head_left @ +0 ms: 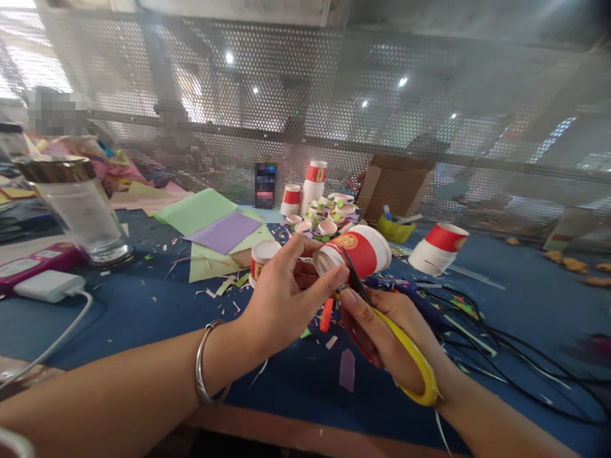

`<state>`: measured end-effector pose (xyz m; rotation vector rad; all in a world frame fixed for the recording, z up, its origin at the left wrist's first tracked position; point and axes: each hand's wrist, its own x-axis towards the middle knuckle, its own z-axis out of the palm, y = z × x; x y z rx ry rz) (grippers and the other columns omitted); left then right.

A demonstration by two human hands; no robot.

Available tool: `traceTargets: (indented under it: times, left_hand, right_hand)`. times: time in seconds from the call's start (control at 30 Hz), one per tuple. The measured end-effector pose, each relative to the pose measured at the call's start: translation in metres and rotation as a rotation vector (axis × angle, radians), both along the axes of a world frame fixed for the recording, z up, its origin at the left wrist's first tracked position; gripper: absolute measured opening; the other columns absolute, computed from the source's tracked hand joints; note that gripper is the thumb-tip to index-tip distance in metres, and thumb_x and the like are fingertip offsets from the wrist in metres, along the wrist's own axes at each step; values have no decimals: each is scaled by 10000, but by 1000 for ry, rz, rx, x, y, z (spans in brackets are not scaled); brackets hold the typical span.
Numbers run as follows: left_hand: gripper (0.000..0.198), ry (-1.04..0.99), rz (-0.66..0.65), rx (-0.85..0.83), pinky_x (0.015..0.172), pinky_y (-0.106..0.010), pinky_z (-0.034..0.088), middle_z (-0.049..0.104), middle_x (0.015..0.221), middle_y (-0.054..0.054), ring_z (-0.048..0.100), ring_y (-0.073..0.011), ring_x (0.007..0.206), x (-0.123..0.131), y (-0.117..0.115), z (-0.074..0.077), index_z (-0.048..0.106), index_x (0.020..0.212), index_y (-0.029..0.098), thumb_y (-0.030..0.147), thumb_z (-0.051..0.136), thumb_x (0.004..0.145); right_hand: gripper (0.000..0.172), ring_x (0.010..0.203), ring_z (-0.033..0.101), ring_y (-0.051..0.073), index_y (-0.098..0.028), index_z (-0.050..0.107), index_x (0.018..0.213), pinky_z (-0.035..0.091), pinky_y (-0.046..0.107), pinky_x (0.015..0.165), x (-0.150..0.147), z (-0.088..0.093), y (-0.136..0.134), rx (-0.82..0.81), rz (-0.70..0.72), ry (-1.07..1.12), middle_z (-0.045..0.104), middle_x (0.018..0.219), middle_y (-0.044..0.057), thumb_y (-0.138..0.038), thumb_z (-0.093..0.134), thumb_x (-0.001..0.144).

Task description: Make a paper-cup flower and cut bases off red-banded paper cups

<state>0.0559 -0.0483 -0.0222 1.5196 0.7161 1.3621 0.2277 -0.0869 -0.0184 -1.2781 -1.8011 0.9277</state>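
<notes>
A red and white paper cup (366,251) lies tilted on its side in the air, its wide end away from me to the right. My left hand (279,296), with a silver bangle at the wrist, is closed around the cup's near end. My right hand (394,321) grips yellow-handled scissors (420,372), their dark blades up against the cup's side. Whether the blades cut into the wall, I cannot tell. Just behind my left hand stands another paper cup (264,253). Below my hands are an orange stick-like piece (326,315) and a purple paper tag (347,369).
Green paper (200,210) and purple paper (226,232) lie among scraps. Behind are stacked cups (314,194), small decorated cups (329,226) and a cardboard box (394,187). A glass jar (86,216) stands left; black cables (515,356) and a tipped cup (439,248) lie right.
</notes>
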Motion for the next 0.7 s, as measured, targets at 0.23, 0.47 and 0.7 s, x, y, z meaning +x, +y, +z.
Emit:
traceTargets:
  times: [0.23,0.47,0.7]
  left_hand:
    - [353,-17,-7,-2,712,-260,598,701,920,-35,699,-144,799,1,2,-1,554,1014,191,356,799,820]
    - [310,26,-2,31,640,-240,571,697,855,-28,686,-137,743,0,4,-2,561,978,184,361,772,834]
    - [309,21,-12,23,669,-240,588,690,847,-26,690,-138,756,1,4,-3,556,985,179,361,763,845]
  right_hand:
    - [590,346,436,102,-229,534,639,318,248,345,-3,0,-1,-10,-40,8,450,421,-50,-754,543,908]
    - [614,348,433,98,-225,522,633,331,231,346,-3,-3,0,-46,-58,10,436,427,-53,-784,536,888]
    - [608,342,430,103,-229,527,616,342,226,338,-2,-1,-1,-73,-86,-19,437,410,-48,-778,560,876]
